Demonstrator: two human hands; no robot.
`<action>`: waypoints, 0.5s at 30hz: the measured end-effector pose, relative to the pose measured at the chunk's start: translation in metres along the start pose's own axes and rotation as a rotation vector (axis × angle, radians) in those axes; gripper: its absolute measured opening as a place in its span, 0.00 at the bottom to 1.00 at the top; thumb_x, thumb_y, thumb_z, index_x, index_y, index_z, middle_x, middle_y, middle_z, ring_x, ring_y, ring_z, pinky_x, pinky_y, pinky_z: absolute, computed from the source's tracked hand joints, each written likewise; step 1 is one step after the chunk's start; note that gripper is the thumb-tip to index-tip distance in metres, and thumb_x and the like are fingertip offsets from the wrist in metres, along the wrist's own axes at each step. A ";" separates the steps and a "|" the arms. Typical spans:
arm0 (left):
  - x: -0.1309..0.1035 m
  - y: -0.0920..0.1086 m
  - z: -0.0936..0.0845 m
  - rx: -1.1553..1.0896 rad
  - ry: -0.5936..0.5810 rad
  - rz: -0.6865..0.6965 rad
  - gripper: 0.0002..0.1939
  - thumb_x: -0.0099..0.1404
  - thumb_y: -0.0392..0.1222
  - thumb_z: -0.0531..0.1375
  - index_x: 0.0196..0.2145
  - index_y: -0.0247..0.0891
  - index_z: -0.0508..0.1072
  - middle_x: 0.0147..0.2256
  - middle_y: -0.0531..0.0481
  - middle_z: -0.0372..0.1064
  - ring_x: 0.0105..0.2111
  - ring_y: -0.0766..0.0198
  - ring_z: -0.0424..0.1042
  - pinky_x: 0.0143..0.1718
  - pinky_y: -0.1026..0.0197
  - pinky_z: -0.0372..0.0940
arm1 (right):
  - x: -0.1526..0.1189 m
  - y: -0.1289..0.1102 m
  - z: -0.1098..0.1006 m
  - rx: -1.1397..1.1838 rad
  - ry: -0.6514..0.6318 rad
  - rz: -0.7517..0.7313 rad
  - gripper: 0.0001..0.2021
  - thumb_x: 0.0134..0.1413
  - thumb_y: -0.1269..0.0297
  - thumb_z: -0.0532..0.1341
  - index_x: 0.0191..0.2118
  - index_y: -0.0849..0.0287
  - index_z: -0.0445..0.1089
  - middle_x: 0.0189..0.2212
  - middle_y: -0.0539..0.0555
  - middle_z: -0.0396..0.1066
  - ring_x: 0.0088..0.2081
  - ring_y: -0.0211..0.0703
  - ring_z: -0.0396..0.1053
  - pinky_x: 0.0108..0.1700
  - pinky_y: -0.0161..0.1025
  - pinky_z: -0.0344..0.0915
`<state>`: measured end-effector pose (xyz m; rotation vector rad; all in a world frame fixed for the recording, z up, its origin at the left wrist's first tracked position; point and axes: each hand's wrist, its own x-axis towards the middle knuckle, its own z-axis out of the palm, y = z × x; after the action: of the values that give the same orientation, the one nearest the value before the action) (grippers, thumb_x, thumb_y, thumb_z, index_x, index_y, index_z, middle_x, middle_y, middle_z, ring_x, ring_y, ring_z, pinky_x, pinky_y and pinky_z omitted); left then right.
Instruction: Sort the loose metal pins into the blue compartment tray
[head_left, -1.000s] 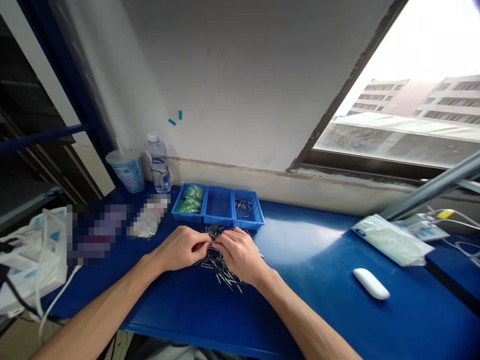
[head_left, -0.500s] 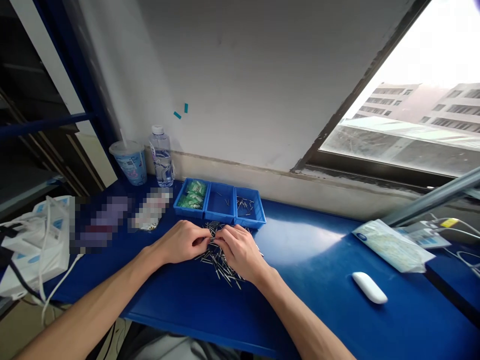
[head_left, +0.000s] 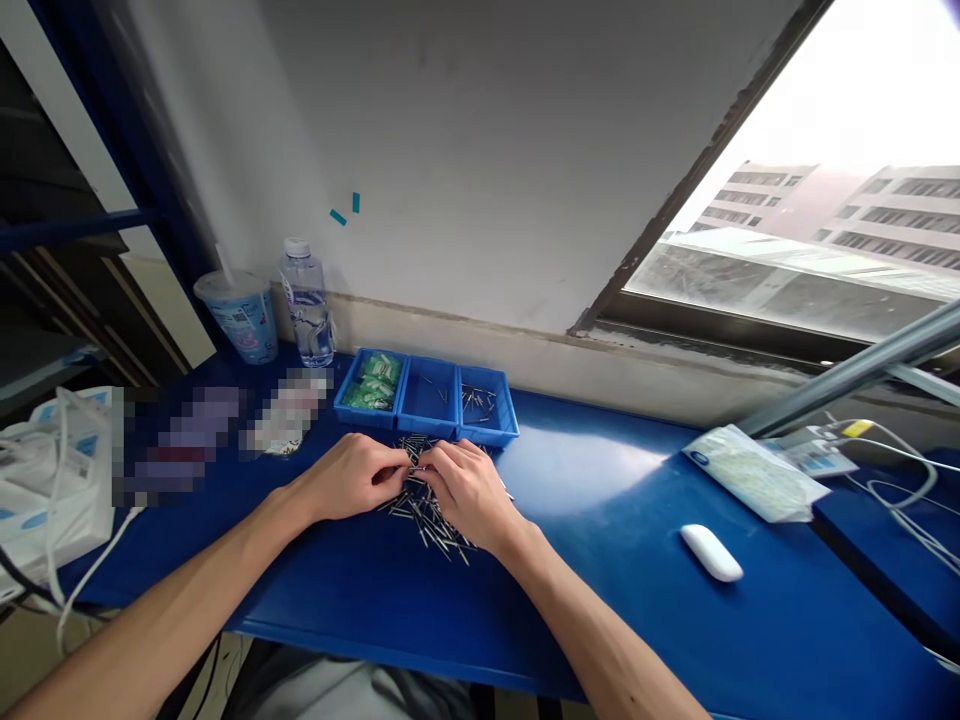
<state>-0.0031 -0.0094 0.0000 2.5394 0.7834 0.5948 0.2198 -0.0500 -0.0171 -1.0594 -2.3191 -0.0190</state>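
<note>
Little is changing: my view is turning slightly rightward, while my 2 hands are staying together over the loose pile of thin metal pins (head_left: 431, 524) on the blue desk (head_left: 345, 600). The 3 trays are looking the same, so the handling, I judge, is continuing at my fingertips. My left hand (head_left: 352, 480) is reaching in from the left, its wrist low and its thumb and forefinger pressing together at the tips, leaving a rounded gap behind them. My right hand (head_left: 469, 495) is arching over the pile from the right, knuckles up, covering part of it. The fingers of both are pinching closely, seemingly gripping a thin metal piece (head_left: 418, 468) that is showing between them; its exact shape is too small to tell. Just beyond, the trays are standing side by side: the left tray (head_left: 364, 417) is holding green packets, the middle tray (head_left: 421, 405) is holding a few thin pieces, and the right tray (head_left: 491, 437) is holding more scattered pins.
</note>
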 end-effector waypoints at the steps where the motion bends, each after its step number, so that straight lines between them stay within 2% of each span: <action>1: 0.000 0.001 0.000 -0.001 0.001 -0.002 0.13 0.71 0.34 0.54 0.28 0.38 0.69 0.22 0.56 0.66 0.22 0.68 0.62 0.27 0.62 0.50 | 0.000 -0.001 0.000 -0.001 0.002 0.005 0.10 0.78 0.66 0.52 0.42 0.58 0.68 0.35 0.52 0.76 0.31 0.41 0.70 0.38 0.41 0.57; 6: 0.001 0.002 -0.002 0.005 -0.001 -0.005 0.14 0.72 0.35 0.54 0.27 0.38 0.68 0.22 0.55 0.67 0.21 0.67 0.63 0.27 0.62 0.50 | 0.001 -0.003 -0.002 -0.014 -0.035 0.063 0.15 0.79 0.65 0.51 0.37 0.57 0.68 0.31 0.51 0.75 0.30 0.41 0.70 0.37 0.41 0.56; 10: 0.000 0.001 -0.001 -0.001 0.002 -0.012 0.13 0.71 0.35 0.55 0.28 0.38 0.69 0.23 0.54 0.69 0.22 0.67 0.65 0.28 0.63 0.51 | 0.000 -0.001 -0.002 0.054 -0.028 0.038 0.10 0.79 0.60 0.53 0.46 0.57 0.68 0.36 0.53 0.79 0.33 0.43 0.73 0.40 0.41 0.59; 12: 0.000 0.000 -0.001 0.001 -0.001 -0.016 0.12 0.71 0.35 0.55 0.28 0.39 0.70 0.23 0.54 0.69 0.22 0.67 0.66 0.28 0.63 0.51 | -0.001 0.000 -0.001 0.055 -0.026 0.015 0.09 0.79 0.62 0.52 0.48 0.57 0.68 0.37 0.54 0.79 0.34 0.43 0.74 0.40 0.41 0.60; 15: -0.001 0.001 -0.002 0.003 -0.003 -0.019 0.13 0.72 0.36 0.54 0.28 0.39 0.69 0.23 0.55 0.68 0.22 0.67 0.65 0.29 0.63 0.51 | -0.001 0.001 0.000 0.010 -0.025 0.011 0.11 0.78 0.68 0.50 0.43 0.58 0.69 0.36 0.54 0.78 0.31 0.42 0.71 0.38 0.41 0.59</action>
<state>-0.0041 -0.0098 0.0018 2.5322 0.8065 0.5845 0.2208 -0.0502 -0.0172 -1.0734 -2.3335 0.0103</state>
